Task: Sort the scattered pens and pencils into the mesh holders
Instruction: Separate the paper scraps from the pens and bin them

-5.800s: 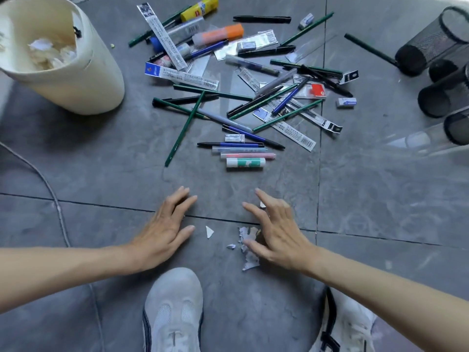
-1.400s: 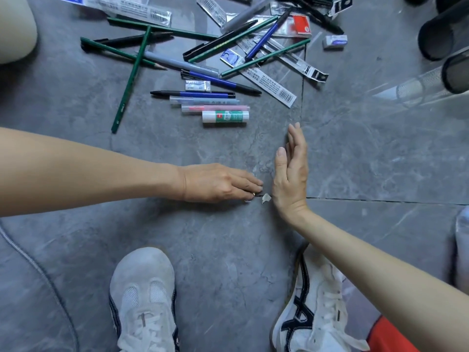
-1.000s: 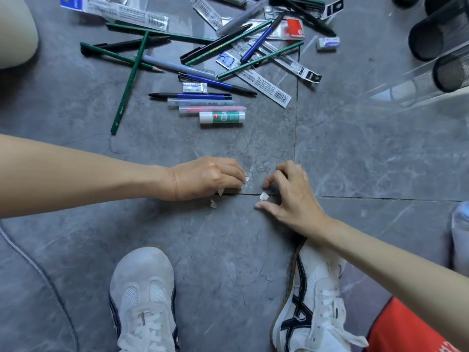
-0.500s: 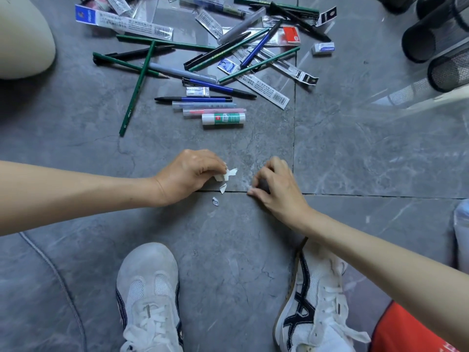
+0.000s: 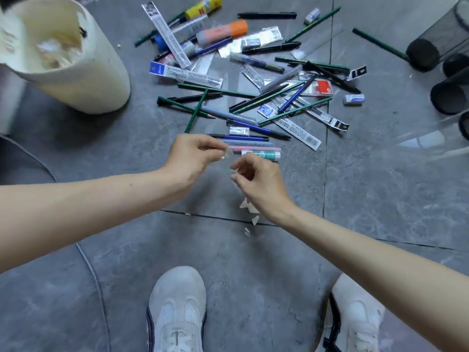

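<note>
Over grey floor tiles [image 5: 380, 199], left fingers [image 5: 215, 146] pinch a paper scrap [image 5: 229, 153]; right fingers [image 5: 245, 164] curl round white bits [image 5: 247, 205].

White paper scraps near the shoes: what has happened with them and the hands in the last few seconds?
Both hands rose off the grey tiled floor. The left hand now pinches one small white paper scrap in its fingers. The right hand has gathered more white scraps, some showing below it. The scattered pens and pencils and black mesh holders stayed untouched.

floor [image 5: 380, 199]: grey tiles | pens and pencils [image 5: 253, 128] scattered | mesh holders [image 5: 441, 34] on their sides, right | bin [image 5: 83, 80] left | paper scraps [image 5: 247, 231]
</note>
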Demonstrator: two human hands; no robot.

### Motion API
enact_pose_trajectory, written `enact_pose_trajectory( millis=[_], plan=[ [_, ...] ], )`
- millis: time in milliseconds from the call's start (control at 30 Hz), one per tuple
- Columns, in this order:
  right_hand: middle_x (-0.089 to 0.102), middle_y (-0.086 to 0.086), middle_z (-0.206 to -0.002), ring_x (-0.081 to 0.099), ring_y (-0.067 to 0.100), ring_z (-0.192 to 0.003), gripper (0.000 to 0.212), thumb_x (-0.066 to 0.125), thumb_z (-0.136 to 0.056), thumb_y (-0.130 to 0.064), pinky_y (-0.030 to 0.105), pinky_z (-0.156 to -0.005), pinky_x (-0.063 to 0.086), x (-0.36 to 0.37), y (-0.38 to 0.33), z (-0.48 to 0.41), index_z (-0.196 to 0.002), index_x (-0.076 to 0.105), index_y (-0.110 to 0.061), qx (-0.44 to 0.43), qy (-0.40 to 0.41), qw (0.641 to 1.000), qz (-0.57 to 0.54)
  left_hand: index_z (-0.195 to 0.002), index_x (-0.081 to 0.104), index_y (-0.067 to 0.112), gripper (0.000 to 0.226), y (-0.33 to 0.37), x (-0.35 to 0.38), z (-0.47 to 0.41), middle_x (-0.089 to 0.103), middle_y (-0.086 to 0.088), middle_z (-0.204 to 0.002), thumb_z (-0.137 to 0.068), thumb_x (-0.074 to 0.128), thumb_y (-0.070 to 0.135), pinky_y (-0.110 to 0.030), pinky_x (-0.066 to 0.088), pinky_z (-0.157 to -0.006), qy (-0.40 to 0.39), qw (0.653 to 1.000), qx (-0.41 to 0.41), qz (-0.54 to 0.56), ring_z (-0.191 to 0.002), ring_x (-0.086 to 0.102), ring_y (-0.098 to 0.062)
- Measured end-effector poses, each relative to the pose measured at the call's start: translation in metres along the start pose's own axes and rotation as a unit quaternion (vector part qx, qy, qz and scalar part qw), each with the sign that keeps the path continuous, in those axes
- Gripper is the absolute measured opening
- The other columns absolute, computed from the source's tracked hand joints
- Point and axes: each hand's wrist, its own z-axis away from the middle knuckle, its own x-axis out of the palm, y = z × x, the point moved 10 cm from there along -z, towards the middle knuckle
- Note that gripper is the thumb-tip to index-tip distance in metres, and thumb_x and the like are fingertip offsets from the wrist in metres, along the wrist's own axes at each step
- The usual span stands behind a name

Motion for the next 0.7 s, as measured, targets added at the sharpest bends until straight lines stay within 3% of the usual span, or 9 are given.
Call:
enact_pose_trajectory(
  millis=[133, 267, 367, 467, 500, 600, 700],
  plan=[
    [0.061, -0.004, -0.064, 0.056, 0.01, -0.059, 0.006, 0.068, -0.08, -0.005, 0.024, -0.068, 0.047, 0.014, -0.058, -0.047, -0.084, 0.071, -0.008, -0.034, 0.005, 0.998, -0.047, -0.081, 0.071, 0.008, 0.018, 0.073, -0.076, -0.024, 0.069, 0.012, -0.065, -0.079, 0.064, -0.009, -0.016, 0.051, -0.076, 0.089, 0.992, 0.085, 0.042, -0.07, 0.063, -0.003],
    [0.059, -0.005, -0.062, 0.055, 0.005, -0.053, 0.013, 0.061, -0.083, 0.002, 0.026, -0.065, 0.052, 0.037, -0.127, -0.092, -0.088, 0.072, -0.002, -0.062, -0.02, 0.994, -0.089, -0.081, 0.07, 0.01, 0.014, 0.132, -0.183, -0.033, 0.064, 0.017, -0.056, -0.081, 0.063, -0.003, -0.006, 0.042, -0.062, 0.242, 0.958, 0.155, 0.022, -0.053, 0.055, 0.009],
    [0.062, 0.007, -0.068, 0.058, 0.014, -0.053, 0.019, 0.056, -0.083, 0.009, 0.034, -0.069, 0.057, 0.054, -0.176, -0.118, -0.091, 0.071, 0.003, -0.079, -0.033, 0.988, -0.128, -0.077, 0.074, 0.019, 0.011, 0.151, -0.239, -0.026, 0.069, 0.014, -0.066, -0.079, 0.067, 0.011, -0.009, 0.046, -0.076, 0.341, 0.922, 0.182, -0.039, -0.053, 0.054, 0.01],
    [0.067, 0.013, -0.072, 0.063, 0.021, -0.061, 0.022, 0.055, -0.081, 0.009, 0.04, -0.076, 0.058, 0.077, -0.216, -0.143, -0.093, 0.072, 0.003, -0.108, -0.042, 0.987, -0.113, -0.087, 0.075, 0.011, 0.017, 0.151, -0.255, -0.022, 0.07, 0.0, -0.084, -0.083, 0.06, 0.005, 0.005, 0.026, -0.088, 0.376, 0.895, 0.178, -0.164, -0.077, 0.055, 0.015],
    [0.069, 0.015, -0.074, 0.065, 0.022, -0.063, 0.024, 0.054, -0.08, 0.009, 0.042, -0.077, 0.058, 0.085, -0.227, -0.15, -0.093, 0.073, 0.002, -0.115, -0.041, 0.986, -0.11, -0.087, 0.075, 0.01, 0.02, 0.146, -0.26, -0.025, 0.069, -0.002, -0.087, -0.083, 0.057, 0.002, 0.004, 0.026, -0.089, 0.38, 0.89, 0.169, -0.185, -0.089, 0.054, 0.011],
    [0.071, 0.017, -0.083, 0.068, 0.03, -0.08, 0.028, 0.052, -0.079, 0.008, 0.043, -0.082, 0.055, 0.108, -0.247, -0.165, -0.097, 0.073, 0.001, -0.119, -0.052, 0.987, -0.09, -0.088, 0.074, 0.009, 0.022, 0.132, -0.269, -0.039, 0.068, -0.007, -0.102, -0.083, 0.055, 0.001, -0.019, 0.043, -0.085, 0.374, 0.887, 0.137, -0.234, -0.104, 0.059, -0.014],
    [0.069, 0.015, -0.085, 0.064, 0.03, -0.087, 0.029, 0.052, -0.08, 0.007, 0.046, -0.084, 0.053, 0.134, -0.255, -0.171, -0.102, 0.069, 0.003, -0.121, -0.114, 0.984, -0.061, -0.097, 0.07, 0.007, 0.021, 0.116, -0.265, -0.051, 0.066, -0.011, -0.106, -0.092, 0.05, 0.008, -0.027, 0.041, -0.081, 0.337, 0.897, 0.085, -0.272, -0.102, 0.058, -0.024]
  ],
)
